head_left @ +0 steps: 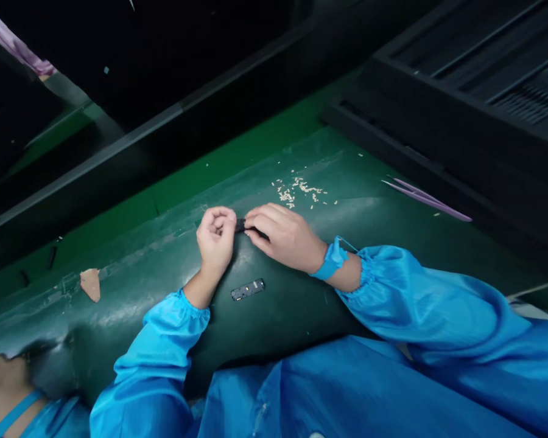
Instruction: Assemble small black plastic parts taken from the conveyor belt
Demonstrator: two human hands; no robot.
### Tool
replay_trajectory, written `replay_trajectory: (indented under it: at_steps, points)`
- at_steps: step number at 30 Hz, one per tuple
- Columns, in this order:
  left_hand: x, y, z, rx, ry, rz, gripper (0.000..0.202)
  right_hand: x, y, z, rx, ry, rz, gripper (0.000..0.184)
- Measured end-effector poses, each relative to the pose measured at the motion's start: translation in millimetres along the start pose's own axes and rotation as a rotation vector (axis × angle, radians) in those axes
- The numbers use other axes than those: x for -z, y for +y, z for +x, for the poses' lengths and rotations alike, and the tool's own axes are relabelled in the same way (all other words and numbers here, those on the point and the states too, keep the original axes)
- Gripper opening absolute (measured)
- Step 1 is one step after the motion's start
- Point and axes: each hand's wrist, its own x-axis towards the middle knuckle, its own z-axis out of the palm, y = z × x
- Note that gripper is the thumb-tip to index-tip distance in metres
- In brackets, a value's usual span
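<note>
Between my two hands is a small black part, mostly covered by the fingers. My left hand is curled and pinches its left end. At the other end, the thumb and fingers of my right hand close on the same part. A second black part, long and narrow with small light and gold spots, lies flat on the green mat just below my hands. Above my right hand is a scatter of tiny pale pieces.
Purple tweezers lie at the right, beside large stacked black trays. A brownish scrap rests on the mat at the left. A dark ledge runs along the back. Another person's hand shows at the lower left.
</note>
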Motion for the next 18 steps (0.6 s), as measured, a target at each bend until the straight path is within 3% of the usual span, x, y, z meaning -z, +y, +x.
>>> replay_trajectory:
  at_steps: [3, 6, 9, 11, 13, 16, 18]
  points:
    - [5.9, -0.3, 11.6, 0.039, 0.094, -0.119, 0.043, 7.0, -7.2, -2.0, 0.046, -0.106, 0.066, 0.014]
    - [13.8, -2.1, 26.3, 0.122, 0.193, -0.172, 0.053, 15.2, -19.2, -4.4, 0.245, -0.360, 0.136, 0.010]
    - [16.4, 1.9, 31.8, 0.173, 0.172, -0.138, 0.057, 19.9, -34.5, -5.0, 0.340, -0.591, 0.128, 0.006]
    - [16.2, 8.1, 30.0, 0.180, 0.138, -0.076, 0.057, 18.3, -44.0, -2.7, 0.354, -0.681, 0.117, 0.018]
    - [17.6, 12.4, 30.0, 0.169, 0.161, -0.013, 0.052, 13.2, -47.8, 1.9, 0.409, -0.726, 0.116, 0.028]
    - [21.1, 11.3, 39.6, 0.172, 0.183, 0.054, 0.044, 7.2, -43.3, 9.3, 0.426, -0.703, 0.044, 0.023]
    - [21.8, 9.1, 46.5, 0.184, 0.184, 0.092, 0.043, 7.4, -42.2, 11.5, 0.418, -0.682, -0.024, 0.031]
